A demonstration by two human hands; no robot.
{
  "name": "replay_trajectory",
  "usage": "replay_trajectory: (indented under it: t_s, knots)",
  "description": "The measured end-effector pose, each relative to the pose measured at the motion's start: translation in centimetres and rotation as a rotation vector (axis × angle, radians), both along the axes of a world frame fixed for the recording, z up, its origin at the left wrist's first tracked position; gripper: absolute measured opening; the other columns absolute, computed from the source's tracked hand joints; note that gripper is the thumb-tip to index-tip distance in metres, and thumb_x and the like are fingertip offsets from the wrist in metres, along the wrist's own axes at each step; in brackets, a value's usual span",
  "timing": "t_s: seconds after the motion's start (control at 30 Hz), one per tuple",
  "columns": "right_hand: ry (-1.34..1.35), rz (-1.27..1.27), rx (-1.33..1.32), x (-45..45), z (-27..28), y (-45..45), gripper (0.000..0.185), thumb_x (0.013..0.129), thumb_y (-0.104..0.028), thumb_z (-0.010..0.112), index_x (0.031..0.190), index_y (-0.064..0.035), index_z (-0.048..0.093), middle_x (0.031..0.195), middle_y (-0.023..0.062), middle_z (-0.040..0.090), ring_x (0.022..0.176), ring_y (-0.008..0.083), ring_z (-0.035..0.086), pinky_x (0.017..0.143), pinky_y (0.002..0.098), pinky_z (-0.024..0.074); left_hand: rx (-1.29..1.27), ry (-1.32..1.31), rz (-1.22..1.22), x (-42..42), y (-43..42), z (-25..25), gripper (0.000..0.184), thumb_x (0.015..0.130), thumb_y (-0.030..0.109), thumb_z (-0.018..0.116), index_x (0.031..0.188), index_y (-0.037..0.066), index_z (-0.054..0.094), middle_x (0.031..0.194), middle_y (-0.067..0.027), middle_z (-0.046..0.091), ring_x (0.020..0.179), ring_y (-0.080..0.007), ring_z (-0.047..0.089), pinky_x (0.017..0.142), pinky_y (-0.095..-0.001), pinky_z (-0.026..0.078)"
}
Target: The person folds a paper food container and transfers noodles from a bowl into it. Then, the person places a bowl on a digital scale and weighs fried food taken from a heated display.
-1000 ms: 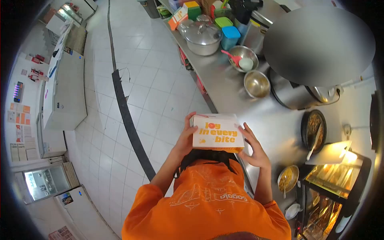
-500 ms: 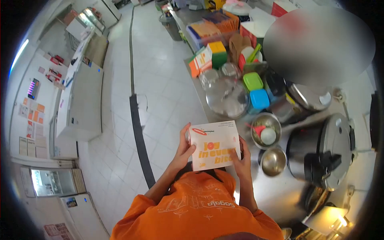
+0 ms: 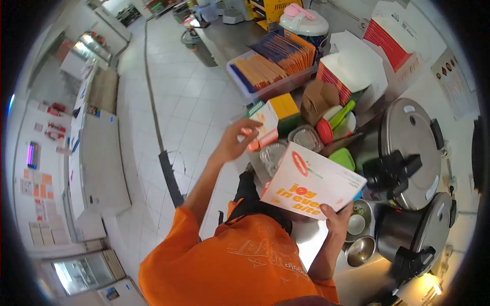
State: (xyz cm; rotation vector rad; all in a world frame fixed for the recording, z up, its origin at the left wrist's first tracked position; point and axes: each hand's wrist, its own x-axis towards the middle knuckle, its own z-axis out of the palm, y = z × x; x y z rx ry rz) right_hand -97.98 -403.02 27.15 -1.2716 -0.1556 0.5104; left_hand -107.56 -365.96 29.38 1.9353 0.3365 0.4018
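A flat white cardboard box (image 3: 311, 183) printed "joy in every bite" is held by my right hand (image 3: 336, 220), its thumb on the printed top near the lower right edge. The box is tilted above the counter. My left hand (image 3: 236, 140) is off the box, with its fingers stretched apart at the near side of an orange, white and green carton (image 3: 270, 125). Whether the fingertips touch that carton I cannot tell. Clear plastic containers (image 3: 275, 155) lie just beyond the white box, partly hidden by it.
A plastic bin (image 3: 250, 84) of orange and navy sleeves stands farther back. White-and-red takeaway boxes (image 3: 352, 66) and a brown paper box (image 3: 319, 102) sit beside it. Large pressure cookers (image 3: 413, 148) and steel bowls (image 3: 361, 251) line the right side. Tiled floor (image 3: 189, 102) lies left.
My left hand has let go of the white box and moved forward to the orange carton. The box has turned and shifted right, in my right hand alone. My view has shifted too.
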Motion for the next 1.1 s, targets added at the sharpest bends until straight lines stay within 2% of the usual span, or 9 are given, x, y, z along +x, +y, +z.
replay_trajectory:
  t_s: [0.03, 0.1, 0.23, 0.27, 0.37, 0.53, 0.67, 0.87, 1.1]
  knots:
    - [-0.041, -0.075, -0.018, 0.1, 0.3, 1.8, 0.104, 0.063, -0.02, 0.096, 0.146, 0.0032, 0.037, 0.133, 0.0157, 0.056, 0.121, 0.0262, 0.058, 0.104, 0.0392, 0.0474, 0.271, 0.06, 0.007, 2.7, 4.6, -1.0, 0.035, 0.098, 0.025, 0.065, 0.128, 0.008, 0.063, 0.116, -0.0127, 0.068, 0.111, -0.0294, 0.064, 0.092, -0.0386, 0.05]
    - [-0.059, -0.177, -0.058, 0.5, 0.5, 6.3, 0.1, 0.066, -0.017, 0.094, 0.145, 0.0038, 0.037, 0.134, 0.016, 0.056, 0.121, 0.0265, 0.057, 0.104, 0.0389, 0.0474, 0.649, -0.136, 0.05, 8.9, 13.1, -2.8, 0.019, 0.092, 0.015, 0.066, 0.109, 0.006, 0.07, 0.106, -0.0133, 0.07, 0.107, -0.0338, 0.065, 0.089, -0.0396, 0.051]
    - [0.031, -0.35, -0.325, 1.4, -0.4, 15.2, 0.095, 0.071, -0.01, 0.091, 0.147, 0.0038, 0.036, 0.136, 0.0158, 0.055, 0.122, 0.0264, 0.056, 0.104, 0.0388, 0.0467, 0.814, 0.041, 0.011, 16.0, 24.2, -6.5, 0.022, 0.087, 0.012, 0.067, 0.108, 0.01, 0.071, 0.115, -0.0086, 0.067, 0.118, -0.0304, 0.06, 0.095, -0.0498, 0.046]
    - [0.041, -0.341, -0.33, 2.3, -0.8, 17.7, 0.095, 0.075, -0.019, 0.09, 0.151, 0.0047, 0.037, 0.143, 0.0195, 0.052, 0.133, 0.0277, 0.049, 0.112, 0.0405, 0.0389, 0.864, 0.023, -0.021, 17.8, 26.1, -6.8, 0.022, 0.086, 0.012, 0.067, 0.108, 0.011, 0.071, 0.116, -0.0078, 0.066, 0.12, -0.0293, 0.059, 0.096, -0.0512, 0.045]
    - [0.039, -0.353, -0.378, 4.7, -0.7, 22.9, 0.091, 0.082, -0.017, 0.085, 0.153, 0.0045, 0.034, 0.145, 0.0187, 0.051, 0.135, 0.0272, 0.047, 0.113, 0.0388, 0.0378, 0.799, 0.147, -0.173, 18.7, 27.1, -4.7, 0.025, 0.088, 0.012, 0.067, 0.113, 0.013, 0.069, 0.126, -0.0087, 0.062, 0.129, -0.0287, 0.054, 0.103, -0.0519, 0.04]
    - [-0.025, -0.464, -0.49, 5.5, -0.8, 24.1, 0.075, 0.091, -0.015, 0.077, 0.151, 0.0035, 0.037, 0.139, 0.0157, 0.054, 0.125, 0.0238, 0.054, 0.106, 0.0352, 0.0441, 0.789, -0.077, -0.124, 17.3, 27.1, -6.9, 0.024, 0.087, 0.016, 0.069, 0.11, 0.01, 0.069, 0.115, -0.0076, 0.063, 0.117, -0.0305, 0.056, 0.102, -0.0503, 0.041]
    - [0.183, -0.574, -0.462, 5.3, 0.0, 25.0, 0.075, 0.093, -0.017, 0.074, 0.152, 0.0046, 0.034, 0.14, 0.0177, 0.054, 0.122, 0.027, 0.059, 0.098, 0.0362, 0.0528, 0.757, -0.046, -0.171, 16.0, 27.1, -6.7, 0.024, 0.088, 0.016, 0.068, 0.111, 0.011, 0.068, 0.118, -0.0083, 0.062, 0.111, -0.0311, 0.057, 0.101, -0.0475, 0.042]
    - [0.245, -0.659, -0.449, 4.3, -1.2, 24.6, 0.076, 0.094, -0.018, 0.073, 0.153, 0.0053, 0.03, 0.14, 0.019, 0.053, 0.121, 0.0271, 0.061, 0.095, 0.0376, 0.055, 0.83, 0.092, -0.315, 19.0, 28.4, -4.7, 0.023, 0.087, 0.013, 0.066, 0.109, 0.009, 0.069, 0.117, -0.0103, 0.062, 0.116, -0.0321, 0.056, 0.102, -0.0507, 0.043]
    - [0.276, -0.725, -0.403, 3.6, -2.6, 23.9, 0.073, 0.094, -0.017, 0.072, 0.151, 0.0044, 0.032, 0.139, 0.0189, 0.053, 0.12, 0.0275, 0.061, 0.098, 0.0384, 0.0541, 0.896, 0.061, -0.436, 21.3, 29.2, -4.9, 0.039, 0.086, 0.01, 0.064, 0.125, 0.012, 0.069, 0.135, -0.0154, 0.053, 0.124, -0.0353, 0.056, 0.105, -0.0511, 0.042]
